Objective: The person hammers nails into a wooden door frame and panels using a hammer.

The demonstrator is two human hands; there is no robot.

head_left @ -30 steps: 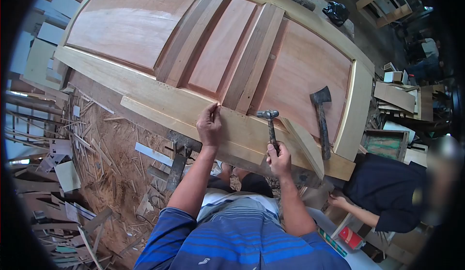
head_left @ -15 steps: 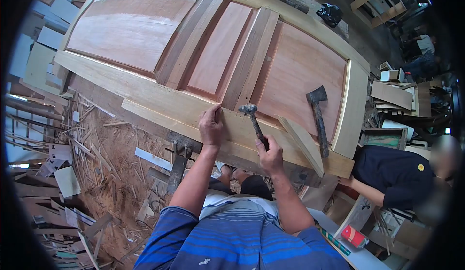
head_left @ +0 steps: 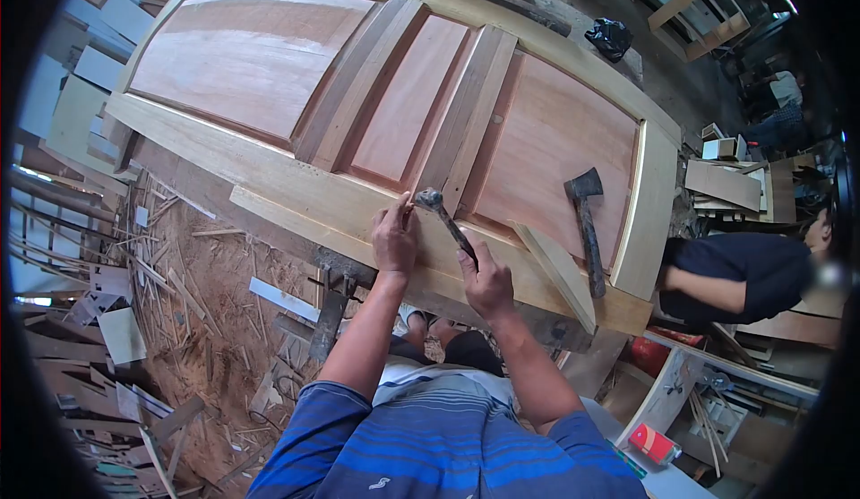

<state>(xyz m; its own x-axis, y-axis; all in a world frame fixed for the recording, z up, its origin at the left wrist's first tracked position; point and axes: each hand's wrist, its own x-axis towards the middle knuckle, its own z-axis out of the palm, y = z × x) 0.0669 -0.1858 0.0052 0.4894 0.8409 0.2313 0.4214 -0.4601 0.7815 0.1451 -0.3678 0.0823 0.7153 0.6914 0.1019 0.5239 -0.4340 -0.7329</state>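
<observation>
A panelled wooden door lies flat across the worktop, its three reddish panels set between pale outer rails and two pairs of browner crosspieces. Along the near rail, the left hand rests with thumb and forefinger pinched together close to the inner edge of the frame; something thin seems to show at the fingertips, but it is too small to identify. The right hand is closed around the handle of a hammer, whose head sits just beside the left fingertips, over the rail; whether it touches anything there cannot be told. To the right of the hands, a pale angled board lies slantwise across the near rail, one end reaching past the door's edge. Beyond it, an axe lies on the right-hand panel, blade away from the person and handle pointing back toward the near edge. A loose strip of wood runs along the near side, left of the hands, and a metal vise is below it. At the right, near the door's end, stands a co-worker in a dark shirt. Wood scraps cover the floor at the left.
</observation>
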